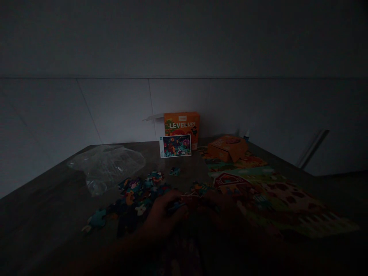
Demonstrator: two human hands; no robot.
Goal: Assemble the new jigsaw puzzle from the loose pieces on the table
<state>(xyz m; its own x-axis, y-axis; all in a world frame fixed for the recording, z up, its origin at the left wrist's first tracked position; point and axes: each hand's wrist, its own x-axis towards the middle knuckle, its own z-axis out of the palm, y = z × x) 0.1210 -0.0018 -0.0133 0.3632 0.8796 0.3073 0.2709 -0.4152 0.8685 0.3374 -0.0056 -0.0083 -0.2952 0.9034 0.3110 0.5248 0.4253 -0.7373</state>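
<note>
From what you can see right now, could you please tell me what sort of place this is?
Probably a dim indoor room, perhaps in a home: a dark table stands by a pale wall, holding loose jigsaw pieces and an upright orange box marked LEVEL UP!

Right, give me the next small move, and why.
Probably the left hand, if free, should take one of the loose puzzle pieces and check it against the picture card: the pieces lie heaped beside that hand, and the card stands upright, facing this way. It is too dark to tell what the hand holds.
</note>
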